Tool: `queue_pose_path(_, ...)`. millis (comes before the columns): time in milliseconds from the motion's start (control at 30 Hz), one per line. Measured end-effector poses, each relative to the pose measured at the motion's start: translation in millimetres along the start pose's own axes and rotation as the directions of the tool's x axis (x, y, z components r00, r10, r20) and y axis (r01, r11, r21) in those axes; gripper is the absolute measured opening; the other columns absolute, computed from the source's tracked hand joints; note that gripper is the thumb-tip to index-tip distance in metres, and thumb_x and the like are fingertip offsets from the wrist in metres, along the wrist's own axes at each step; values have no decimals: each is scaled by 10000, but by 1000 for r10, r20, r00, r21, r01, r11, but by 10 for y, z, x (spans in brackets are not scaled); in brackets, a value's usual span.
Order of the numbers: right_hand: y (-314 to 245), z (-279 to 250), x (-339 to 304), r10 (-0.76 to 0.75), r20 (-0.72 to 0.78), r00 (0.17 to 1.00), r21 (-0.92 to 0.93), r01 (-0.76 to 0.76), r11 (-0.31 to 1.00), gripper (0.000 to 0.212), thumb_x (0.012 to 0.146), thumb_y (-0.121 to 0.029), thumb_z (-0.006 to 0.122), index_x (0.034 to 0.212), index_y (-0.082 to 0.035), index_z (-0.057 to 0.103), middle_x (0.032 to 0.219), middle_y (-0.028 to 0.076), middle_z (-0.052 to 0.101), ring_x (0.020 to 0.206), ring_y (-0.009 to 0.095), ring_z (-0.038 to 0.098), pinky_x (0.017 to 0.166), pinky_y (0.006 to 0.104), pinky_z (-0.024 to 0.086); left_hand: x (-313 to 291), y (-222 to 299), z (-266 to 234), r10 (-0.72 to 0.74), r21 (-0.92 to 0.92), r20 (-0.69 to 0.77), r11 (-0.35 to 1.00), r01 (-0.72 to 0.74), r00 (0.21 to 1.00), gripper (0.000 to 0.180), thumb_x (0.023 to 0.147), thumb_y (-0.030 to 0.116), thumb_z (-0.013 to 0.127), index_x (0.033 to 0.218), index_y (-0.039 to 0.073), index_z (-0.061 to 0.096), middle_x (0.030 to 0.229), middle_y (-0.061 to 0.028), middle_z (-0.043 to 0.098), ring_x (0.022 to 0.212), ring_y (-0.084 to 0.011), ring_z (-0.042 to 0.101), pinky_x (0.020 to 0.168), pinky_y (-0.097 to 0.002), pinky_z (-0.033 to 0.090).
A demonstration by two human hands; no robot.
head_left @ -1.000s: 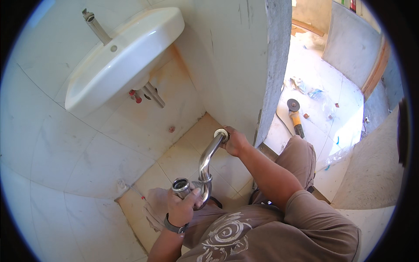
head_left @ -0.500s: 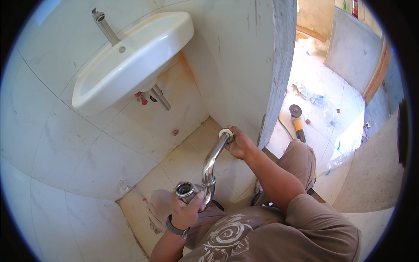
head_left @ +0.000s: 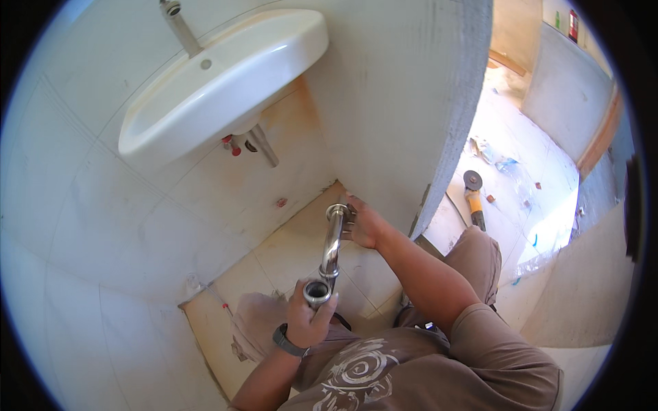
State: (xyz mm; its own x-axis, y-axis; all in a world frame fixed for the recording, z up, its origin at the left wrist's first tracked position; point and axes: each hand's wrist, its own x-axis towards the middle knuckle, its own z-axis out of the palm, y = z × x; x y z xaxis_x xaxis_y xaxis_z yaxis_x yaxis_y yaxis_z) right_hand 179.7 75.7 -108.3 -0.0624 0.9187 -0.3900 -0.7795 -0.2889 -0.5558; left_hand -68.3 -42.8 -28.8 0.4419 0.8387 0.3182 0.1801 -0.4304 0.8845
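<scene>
A shiny chrome sink trap [head_left: 330, 250] slants up and away from my body. My left hand [head_left: 308, 323] is closed around its near end, where the round open mouth [head_left: 317, 292] faces up. At the far end is a flange [head_left: 336, 212], with my right hand [head_left: 365, 222] beside it. The right fingers curve behind the pipe just below the flange, partly hidden by it. A white washbasin [head_left: 226, 85] hangs on the wall ahead, and a metal drain tailpiece [head_left: 264, 146] sticks down beneath it, apart from the trap.
A faucet [head_left: 181, 29] stands on the basin. Red-handled valves [head_left: 232, 145] are on the wall below. To the right, a wall edge [head_left: 456, 140] borders a doorway. An angle grinder [head_left: 473, 195] and plastic scraps [head_left: 507, 166] lie on the floor there.
The trap has swung more upright, its far end moving left and its near end right. My left hand has shifted right with it. My right fingers sit lower behind the pipe.
</scene>
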Motion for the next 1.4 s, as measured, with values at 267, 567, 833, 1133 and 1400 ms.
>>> queue_pose_path(267, 304, -316, -94, 143, -45, 989, -474, -148, 868, 644, 1042, -412, 625, 1495, 10, 448, 1428, 215, 539, 1279, 374, 571, 1048, 512, 480, 898, -920, -235, -334, 102, -274, 923, 372, 902, 282, 904, 72, 690, 1174, 29, 618, 962, -120, 706, 890, -251, 679, 820, -370, 524)
queue_pose_path(567, 355, -751, -180, 253, -132, 958, -524, -284, 803, 622, 1049, -343, 621, 1507, 23, 415, 1434, 244, 537, 1267, 398, 581, 1061, 512, 492, 1234, -1550, -37, -281, -40, -603, 946, 323, 747, 279, 904, 46, 709, 1175, 27, 642, 1007, -155, 735, 966, -287, 725, 873, -392, 544)
queue_pose_path(833, 425, -975, -163, 263, -154, 952, -508, -305, 806, 555, 1067, -311, 595, 1487, 15, 434, 1431, 251, 538, 1258, 389, 589, 1043, 495, 512, 1510, -1450, 105, -209, -73, -698, 972, 223, 685, 269, 906, 24, 710, 1162, 23, 628, 1023, -148, 724, 945, -277, 712, 880, -382, 540)
queue_pose_path(1133, 446, -999, -162, 260, -195, 946, -533, -324, 781, 556, 1068, -298, 583, 1481, 41, 430, 1437, 260, 533, 1236, 392, 601, 1032, 494, 515, 1803, -1489, 130, -306, -207, -709, 952, 226, 636, 307, 912, 79, 724, 1197, 21, 625, 1012, -115, 737, 913, -204, 701, 859, -353, 540)
queue_pose_path(1400, 497, -1045, -142, 259, -206, 944, -552, -330, 766, 544, 1054, -309, 587, 1458, 28, 450, 1391, 226, 555, 1219, 381, 607, 1007, 496, 514, 2248, -1637, 60, -196, -107, -723, 979, 172, 662, 302, 908, 80, 745, 1186, 32, 637, 1000, -129, 740, 922, -243, 720, 845, -377, 548)
